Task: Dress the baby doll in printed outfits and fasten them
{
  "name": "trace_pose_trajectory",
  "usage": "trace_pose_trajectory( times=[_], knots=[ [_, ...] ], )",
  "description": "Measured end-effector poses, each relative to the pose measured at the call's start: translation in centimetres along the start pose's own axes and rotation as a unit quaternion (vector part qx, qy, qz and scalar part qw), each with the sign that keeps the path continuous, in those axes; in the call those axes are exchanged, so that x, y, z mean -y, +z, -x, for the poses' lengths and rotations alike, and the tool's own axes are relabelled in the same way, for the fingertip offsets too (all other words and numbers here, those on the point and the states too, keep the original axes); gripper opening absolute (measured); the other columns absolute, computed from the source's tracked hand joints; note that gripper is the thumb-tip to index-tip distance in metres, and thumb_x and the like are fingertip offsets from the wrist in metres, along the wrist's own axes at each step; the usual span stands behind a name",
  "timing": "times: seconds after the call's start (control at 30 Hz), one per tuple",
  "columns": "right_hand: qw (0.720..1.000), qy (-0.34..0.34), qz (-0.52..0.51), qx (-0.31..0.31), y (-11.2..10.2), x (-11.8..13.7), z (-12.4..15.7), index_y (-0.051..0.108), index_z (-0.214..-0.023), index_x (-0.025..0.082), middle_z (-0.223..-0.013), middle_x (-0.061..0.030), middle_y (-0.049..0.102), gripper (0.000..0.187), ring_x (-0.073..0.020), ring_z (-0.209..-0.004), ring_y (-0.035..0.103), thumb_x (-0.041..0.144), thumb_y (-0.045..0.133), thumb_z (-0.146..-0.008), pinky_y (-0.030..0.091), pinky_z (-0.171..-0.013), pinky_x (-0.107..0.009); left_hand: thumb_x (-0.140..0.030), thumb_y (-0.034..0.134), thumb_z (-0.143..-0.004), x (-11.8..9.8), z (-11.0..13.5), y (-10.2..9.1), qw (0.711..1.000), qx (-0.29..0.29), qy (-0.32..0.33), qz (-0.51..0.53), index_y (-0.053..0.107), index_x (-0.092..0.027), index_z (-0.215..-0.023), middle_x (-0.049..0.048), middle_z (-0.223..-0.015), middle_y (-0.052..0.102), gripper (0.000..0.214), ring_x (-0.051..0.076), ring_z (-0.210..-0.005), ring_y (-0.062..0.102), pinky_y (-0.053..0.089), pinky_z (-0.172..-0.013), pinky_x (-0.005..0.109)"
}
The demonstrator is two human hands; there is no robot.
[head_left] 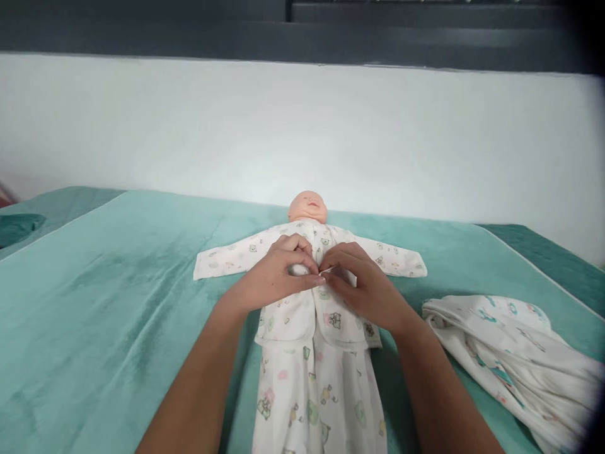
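Note:
A baby doll (308, 207) lies on its back, dressed in a white printed jacket (288, 321) with both sleeves spread out sideways. Matching printed trousers (321, 397) show below the jacket's hem. My left hand (283, 268) pinches the jacket's front edge at the chest, thumb and fingers closed on the cloth. Opposite it, my right hand (357, 277) grips the other front edge, its fingertips meeting those of the left. Below my hands the two front panels part slightly. Any fastener between my fingertips is hidden.
A crumpled white printed cloth (510, 353) lies to the right, beside my right forearm. Everything rests on a green plush cover (118, 302) with some creases. Behind the doll's head stands a white wall (236, 126), with a dark panel (189, 38) above it.

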State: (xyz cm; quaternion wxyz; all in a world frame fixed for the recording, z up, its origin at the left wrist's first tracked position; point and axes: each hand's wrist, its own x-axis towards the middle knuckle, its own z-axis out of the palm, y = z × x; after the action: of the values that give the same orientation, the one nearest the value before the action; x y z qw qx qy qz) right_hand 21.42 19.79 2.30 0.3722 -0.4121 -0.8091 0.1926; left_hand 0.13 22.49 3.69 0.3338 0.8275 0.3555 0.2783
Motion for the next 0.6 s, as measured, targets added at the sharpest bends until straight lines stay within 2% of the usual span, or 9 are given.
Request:
trace_pose_trajectory(
  times=[0.17, 0.3, 0.43, 0.6],
  knots=[
    [0.997, 0.021, -0.044, 0.062, 0.0, -0.5, 0.6, 0.061, -0.096, 0.026, -0.106, -0.0023, 0.060, 0.006, -0.0203, -0.107, 0.051, 0.022, 0.059, -0.092, 0.040, -0.097, -0.037, -0.035, 0.068, -0.086, -0.1, 0.4, -0.6, 0.999, 0.036, -0.002, -0.005, 0.073, -0.028, -0.089, 0.0017, -0.112, 0.053, 0.010, 0.019, -0.120, 0.049, 0.043, -0.103, 0.035],
    [0.993, 0.029, -0.108, 0.047, 0.4, -1.2, 0.3, 0.062, -0.095, 0.026, -0.109, -0.0033, 0.057, 0.004, -0.0208, -0.110, 0.050, 0.026, 0.058, -0.094, 0.039, -0.099, -0.039, -0.034, 0.066, -0.088, 0.2, 0.5, -0.9, 0.999, 0.050, 0.004, -0.006, 0.072, -0.028, -0.092, 0.0016, -0.114, 0.052, 0.010, 0.019, -0.121, 0.048, 0.041, -0.106, 0.035],
    [0.982, 0.035, -0.182, 0.047, 0.8, -1.9, 0.2, 0.064, -0.093, 0.026, -0.112, -0.0037, 0.055, 0.005, -0.0208, -0.113, 0.050, 0.029, 0.060, -0.093, 0.038, -0.101, -0.038, -0.037, 0.063, -0.090, 0.5, 0.3, -1.0, 0.998, 0.062, 0.005, -0.007, 0.072, -0.028, -0.093, 0.0025, -0.115, 0.052, 0.014, 0.020, -0.120, 0.048, 0.043, -0.101, 0.034],
    [0.965, 0.077, -0.244, 0.053, 1.0, -2.1, 0.2, 0.066, -0.091, 0.025, -0.118, -0.0043, 0.052, 0.008, -0.0213, -0.116, 0.049, 0.030, 0.060, -0.092, 0.041, -0.095, -0.035, -0.039, 0.063, -0.091, 0.4, 0.2, -0.9, 0.998, 0.057, 0.003, -0.017, 0.071, -0.028, -0.091, 0.0012, -0.115, 0.052, 0.014, 0.019, -0.119, 0.048, 0.040, -0.104, 0.034]
  ],
)
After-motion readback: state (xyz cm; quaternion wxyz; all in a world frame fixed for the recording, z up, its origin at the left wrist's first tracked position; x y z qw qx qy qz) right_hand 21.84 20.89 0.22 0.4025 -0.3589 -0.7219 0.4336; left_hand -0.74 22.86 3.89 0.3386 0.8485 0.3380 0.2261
